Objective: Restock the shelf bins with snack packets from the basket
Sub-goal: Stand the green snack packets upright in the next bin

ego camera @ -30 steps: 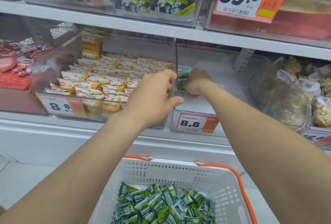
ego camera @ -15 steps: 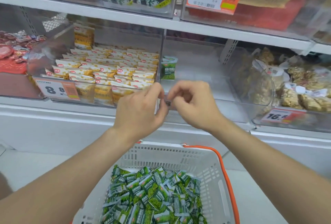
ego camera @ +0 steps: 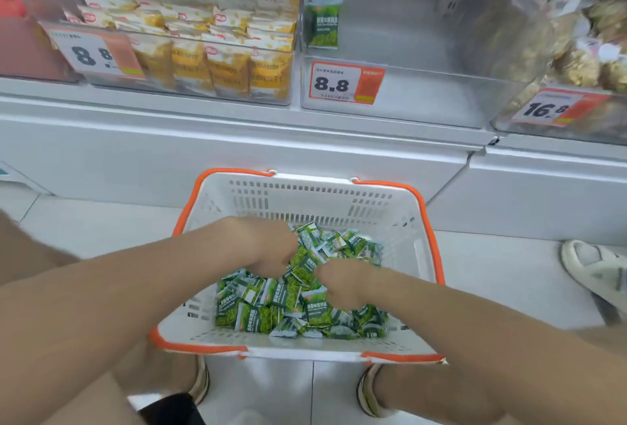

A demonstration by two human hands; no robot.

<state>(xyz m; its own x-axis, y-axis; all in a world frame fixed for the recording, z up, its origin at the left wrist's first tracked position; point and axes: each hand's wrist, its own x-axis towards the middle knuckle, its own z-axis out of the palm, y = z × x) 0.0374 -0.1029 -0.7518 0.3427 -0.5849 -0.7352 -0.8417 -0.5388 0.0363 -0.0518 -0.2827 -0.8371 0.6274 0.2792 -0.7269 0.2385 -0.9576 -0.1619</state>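
— What's just changed?

— Both hands have dropped from the shelf to the floor. Reading left to right up there, the clear plastic bin of yellow-and-white packets [ego camera: 210, 71] is full. The neighbouring clear plastic bin with the orange 8.8 tag [ego camera: 424, 95] holds just one upright green packet [ego camera: 322, 22], against its left wall.

— And a moment ago?

— The hands were together at that bin's front edge. Now they're down in the white slotted basket with the orange rim [ego camera: 305, 200], in the heap of small green snack packets [ego camera: 258, 309].

— Holding anything?

— The left hand [ego camera: 268, 248] has its grip curled into the heap, closing round a few packets. The right hand [ego camera: 339, 283] is just beside it with its fingers buried, and I can't tell whether its grip has closed on any.

— So where does that leave the job?

— Barely begun, I'd say. One packet is shelved, the rest are in the basket, and a fresh handful looks about to be lifted.
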